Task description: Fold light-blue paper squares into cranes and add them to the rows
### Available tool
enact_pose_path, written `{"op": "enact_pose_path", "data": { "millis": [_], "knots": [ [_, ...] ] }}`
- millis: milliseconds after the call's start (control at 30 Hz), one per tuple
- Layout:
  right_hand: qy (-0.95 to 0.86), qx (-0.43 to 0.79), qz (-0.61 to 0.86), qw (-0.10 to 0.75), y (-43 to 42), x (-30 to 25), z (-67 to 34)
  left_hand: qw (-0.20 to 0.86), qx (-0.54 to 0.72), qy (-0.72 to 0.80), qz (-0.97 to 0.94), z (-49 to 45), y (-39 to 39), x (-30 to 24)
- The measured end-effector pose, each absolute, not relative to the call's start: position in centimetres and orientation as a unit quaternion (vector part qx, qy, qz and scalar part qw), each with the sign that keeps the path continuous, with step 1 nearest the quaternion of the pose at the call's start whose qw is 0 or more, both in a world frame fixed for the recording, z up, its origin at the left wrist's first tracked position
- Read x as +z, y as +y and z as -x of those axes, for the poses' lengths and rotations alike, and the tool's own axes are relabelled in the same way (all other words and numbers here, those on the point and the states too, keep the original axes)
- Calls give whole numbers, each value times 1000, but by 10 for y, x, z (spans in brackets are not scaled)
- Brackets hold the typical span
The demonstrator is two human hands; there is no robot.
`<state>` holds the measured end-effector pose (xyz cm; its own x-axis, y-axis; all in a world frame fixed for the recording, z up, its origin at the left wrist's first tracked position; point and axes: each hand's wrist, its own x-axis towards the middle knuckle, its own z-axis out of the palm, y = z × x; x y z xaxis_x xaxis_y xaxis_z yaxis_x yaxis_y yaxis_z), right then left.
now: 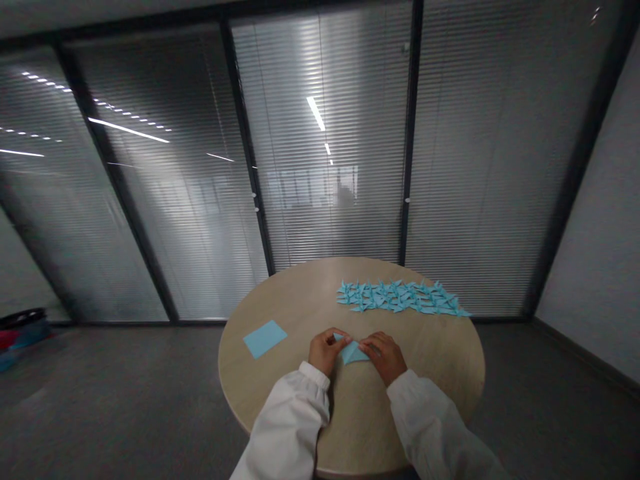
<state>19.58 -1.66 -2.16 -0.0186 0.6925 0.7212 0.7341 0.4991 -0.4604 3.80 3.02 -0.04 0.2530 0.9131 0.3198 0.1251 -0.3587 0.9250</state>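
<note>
My left hand [326,351] and my right hand [384,357] pinch a piece of light blue paper [354,353] between them, near the middle of the round wooden table [295,293]. The paper is folded into a triangle, and my fingers cover its upper corners. A flat square of the same blue paper [265,339] lies to the left of my left hand, out of reach of my fingers. Beyond my hands, rows of several folded blue paper cranes [403,297] crowd together on the far right of the table.
Behind the table stand glass partition panels with closed slatted blinds [330,133] and dark frames. A grey wall [590,220] rises at the right. Grey carpet surrounds the table, and a red and blue bundle [23,337] sits on the floor at the far left.
</note>
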Motion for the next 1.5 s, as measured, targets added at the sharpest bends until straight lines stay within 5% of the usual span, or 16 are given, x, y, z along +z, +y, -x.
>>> {"op": "enact_pose_path", "data": {
  "millis": [867, 1500],
  "knots": [
    [-678, -29, 497, 540, -17, -21, -201, 466, 495, 380, -627, -35, 27, 11],
    [-690, -40, 505, 517, -16, -22, -201, 152, 470, 335, -802, -30, 22, 14]
  ]
}}
